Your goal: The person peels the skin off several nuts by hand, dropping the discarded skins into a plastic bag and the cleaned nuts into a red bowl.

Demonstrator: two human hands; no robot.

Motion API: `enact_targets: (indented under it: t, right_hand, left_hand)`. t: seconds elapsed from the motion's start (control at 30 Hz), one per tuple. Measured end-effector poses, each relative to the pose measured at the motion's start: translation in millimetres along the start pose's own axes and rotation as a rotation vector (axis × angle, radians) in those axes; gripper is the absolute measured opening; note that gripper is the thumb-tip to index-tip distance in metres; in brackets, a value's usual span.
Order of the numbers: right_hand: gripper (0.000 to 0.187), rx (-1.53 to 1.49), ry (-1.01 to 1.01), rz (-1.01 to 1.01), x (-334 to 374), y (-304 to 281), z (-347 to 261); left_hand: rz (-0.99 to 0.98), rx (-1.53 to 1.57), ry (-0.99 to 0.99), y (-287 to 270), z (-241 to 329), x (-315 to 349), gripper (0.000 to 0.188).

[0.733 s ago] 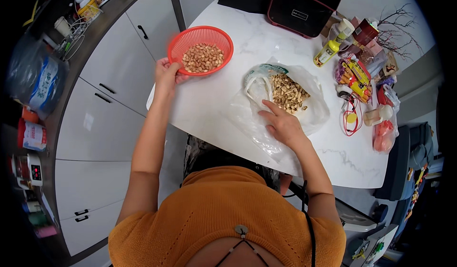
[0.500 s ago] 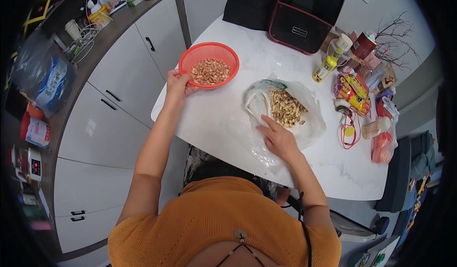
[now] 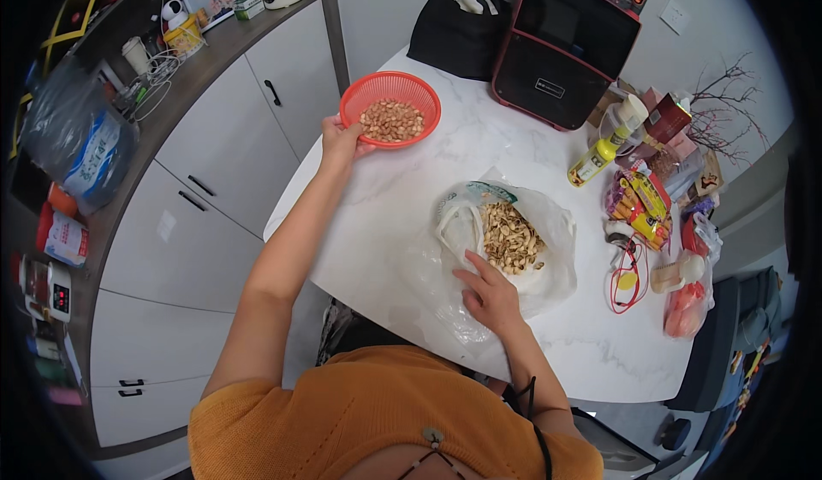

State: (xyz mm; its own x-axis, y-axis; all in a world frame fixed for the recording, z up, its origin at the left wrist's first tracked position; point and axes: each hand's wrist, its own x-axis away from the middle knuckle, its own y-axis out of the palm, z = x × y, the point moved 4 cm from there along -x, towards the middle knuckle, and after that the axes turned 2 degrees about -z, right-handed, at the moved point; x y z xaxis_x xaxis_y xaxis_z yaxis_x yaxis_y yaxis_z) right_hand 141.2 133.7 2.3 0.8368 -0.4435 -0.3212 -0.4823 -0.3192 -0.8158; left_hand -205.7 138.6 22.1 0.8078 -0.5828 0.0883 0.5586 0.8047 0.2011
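Toward the far left edge of the table, a red plastic colander holds a heap of shelled peanuts. My left hand grips its near-left rim, my arm stretched out. Closer to me, a whitish translucent plastic bag lies spread on the tabletop, its mouth gaping. Broken peanut shells are piled in it. My right hand is over the bag's near side, beside the shells. Its fingers are apart with nothing held; whether they touch the plastic I cannot tell.
A white marbled table carries everything. At the back stand a black cloth bag and a boxy black-and-red speaker. Along the right are a yellow spray bottle, snack packs and a red cord. Cabinets curve along the left.
The colander, with my left hand on its rim, has slid farther from me. My right hand stays by the shells, its fingers still spread. The whole view has tilted slightly.
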Motion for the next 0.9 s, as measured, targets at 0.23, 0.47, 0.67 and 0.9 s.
enact_targets:
  t: [0.23, 0.47, 0.67, 0.9]
  right_hand:
    - [0.038, 0.013, 0.036, -0.016, -7, 2, 3]
    - [0.037, 0.08, -0.011, -0.03, -2, 11, 13]
    - [0.03, -0.004, -0.088, -0.173, -9, 8, 11]
    - [0.034, -0.053, -0.062, -0.25, -13, 12, 16]
  left_hand:
    - [-0.076, -0.029, -0.008, 4, 2, -7, 0.035]
    - [-0.198, -0.047, -0.108, 6, 6, -23, 0.031]
    - [-0.206, -0.095, -0.223, -20, 9, -16, 0.028]
    - [-0.134, -0.091, -0.301, -24, 0, -17, 0.028]
